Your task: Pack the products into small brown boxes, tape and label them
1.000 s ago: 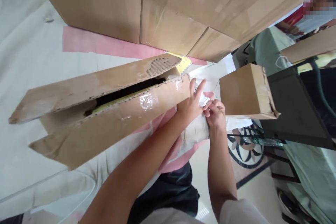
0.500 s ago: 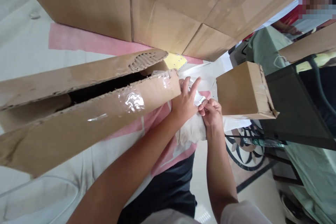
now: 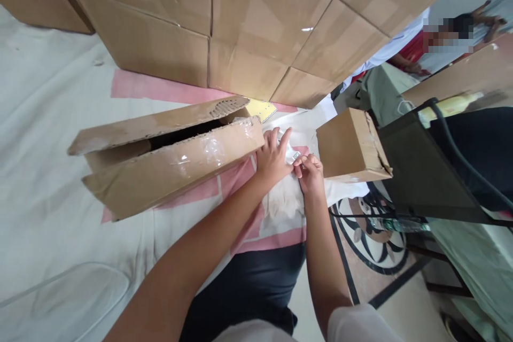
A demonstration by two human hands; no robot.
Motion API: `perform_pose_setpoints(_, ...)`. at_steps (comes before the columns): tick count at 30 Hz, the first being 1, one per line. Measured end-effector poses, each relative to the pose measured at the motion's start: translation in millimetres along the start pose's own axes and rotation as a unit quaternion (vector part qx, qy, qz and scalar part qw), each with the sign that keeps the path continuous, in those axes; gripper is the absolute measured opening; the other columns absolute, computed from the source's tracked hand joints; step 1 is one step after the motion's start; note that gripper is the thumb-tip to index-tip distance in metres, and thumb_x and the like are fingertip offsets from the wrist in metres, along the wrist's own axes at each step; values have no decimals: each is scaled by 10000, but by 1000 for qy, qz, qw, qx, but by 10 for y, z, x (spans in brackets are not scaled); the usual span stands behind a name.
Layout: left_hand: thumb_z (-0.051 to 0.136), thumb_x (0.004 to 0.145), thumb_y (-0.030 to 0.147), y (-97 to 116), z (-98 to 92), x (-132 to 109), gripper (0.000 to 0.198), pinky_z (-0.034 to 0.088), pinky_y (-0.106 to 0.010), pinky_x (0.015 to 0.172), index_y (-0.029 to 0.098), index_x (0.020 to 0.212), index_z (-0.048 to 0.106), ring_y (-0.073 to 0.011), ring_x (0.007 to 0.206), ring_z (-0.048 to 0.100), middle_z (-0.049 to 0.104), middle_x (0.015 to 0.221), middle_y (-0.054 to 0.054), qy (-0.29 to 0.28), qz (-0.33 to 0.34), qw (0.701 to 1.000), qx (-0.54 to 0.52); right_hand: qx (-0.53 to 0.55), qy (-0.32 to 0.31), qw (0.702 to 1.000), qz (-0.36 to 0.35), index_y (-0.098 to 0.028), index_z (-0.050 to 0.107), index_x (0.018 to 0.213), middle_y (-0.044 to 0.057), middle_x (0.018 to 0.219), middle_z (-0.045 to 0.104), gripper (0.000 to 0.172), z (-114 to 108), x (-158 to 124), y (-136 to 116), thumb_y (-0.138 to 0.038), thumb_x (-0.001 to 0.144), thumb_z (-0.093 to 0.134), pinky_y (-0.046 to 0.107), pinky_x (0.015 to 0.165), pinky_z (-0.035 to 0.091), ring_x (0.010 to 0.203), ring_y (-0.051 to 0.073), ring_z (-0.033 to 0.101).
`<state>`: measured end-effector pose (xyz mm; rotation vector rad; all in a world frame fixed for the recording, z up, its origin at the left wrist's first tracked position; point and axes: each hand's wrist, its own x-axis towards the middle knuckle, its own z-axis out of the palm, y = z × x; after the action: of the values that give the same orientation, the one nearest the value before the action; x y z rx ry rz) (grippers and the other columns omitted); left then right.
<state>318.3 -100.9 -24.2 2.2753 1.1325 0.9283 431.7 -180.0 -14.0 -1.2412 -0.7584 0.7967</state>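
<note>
My left hand point(image 3: 273, 159) rests on a small white item point(image 3: 290, 154) with its fingers spread, just past the end of a long open cardboard box point(image 3: 184, 155). My right hand point(image 3: 310, 171) is pinched at the right end of the white item, where a small greyish edge shows; what exactly the fingertips hold is too small to make out. To the right of that hand stands a smaller open cardboard box point(image 3: 340, 144). A yellow dotted piece point(image 3: 261, 110) lies behind the long box.
Stacked cardboard boxes point(image 3: 248, 26) rise at the back of the cloth-covered surface point(image 3: 52, 181). A dark chair point(image 3: 425, 165) stands at the right, above a patterned floor point(image 3: 372, 235). Another person point(image 3: 409, 59) is at the upper right. A white cable point(image 3: 92, 264) lies at lower left.
The view has shifted and pulled back, so more of the long box and the stacked boxes shows. Both hands stay at the white item in nearly the same pose.
</note>
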Motion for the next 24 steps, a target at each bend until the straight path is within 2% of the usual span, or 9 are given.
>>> perform_pose_setpoints(5,725,826,477,30,-22,-21,844,341,-525,1170,245,1574,410,-390,1467,382,432,1588,-170,-5,-7,1000,-20,5,-1,1000,-17,-223,459,630,-33,771,778,478,16,-5,0,-528,793,788,279,474,393,368,62,401)
perform_pose_setpoints(9,750,784,382,26,-78,-35,829,257,-559,1220,243,1542,445,-393,1539,274,398,1611,-160,11,2,998,-69,5,-21,999,-36,-228,464,644,-26,807,794,445,21,26,-11,-516,807,761,284,417,333,324,68,391)
perform_pose_setpoints(11,728,802,346,-8,-117,-23,698,280,-500,1224,238,1463,531,-350,1515,320,431,1576,-142,36,23,993,-107,5,-34,998,-50,-225,457,638,-31,829,792,429,24,33,-16,-478,806,759,284,430,349,324,63,392)
perform_pose_setpoints(14,680,858,306,-71,-165,8,402,328,-407,1205,248,1256,684,-283,1434,414,495,1497,-108,62,50,987,-138,1,-52,996,-70,-225,451,640,-43,815,772,414,35,9,-14,-437,804,767,284,471,386,346,65,411)
perform_pose_setpoints(17,652,905,316,-93,-182,25,185,351,-398,1179,258,1037,769,-268,1383,449,553,1440,-84,56,52,987,-140,-10,-63,994,-86,-234,477,650,-74,586,647,400,48,-41,-4,-425,799,795,281,526,420,379,88,439)
perform_pose_setpoints(19,646,928,361,-76,-179,18,176,365,-423,1153,255,904,786,-278,1350,470,605,1392,-70,42,58,988,-135,-19,-62,993,-98,-236,503,655,-87,503,564,386,49,-72,9,-406,787,823,269,530,412,399,98,452)
perform_pose_setpoints(24,690,910,365,-26,-179,-20,179,376,-438,1100,257,798,778,-267,1278,505,670,1318,-36,29,76,990,-119,-36,-42,991,-125,-221,541,648,-57,578,609,369,32,-92,75,-356,764,865,237,466,343,433,94,476)
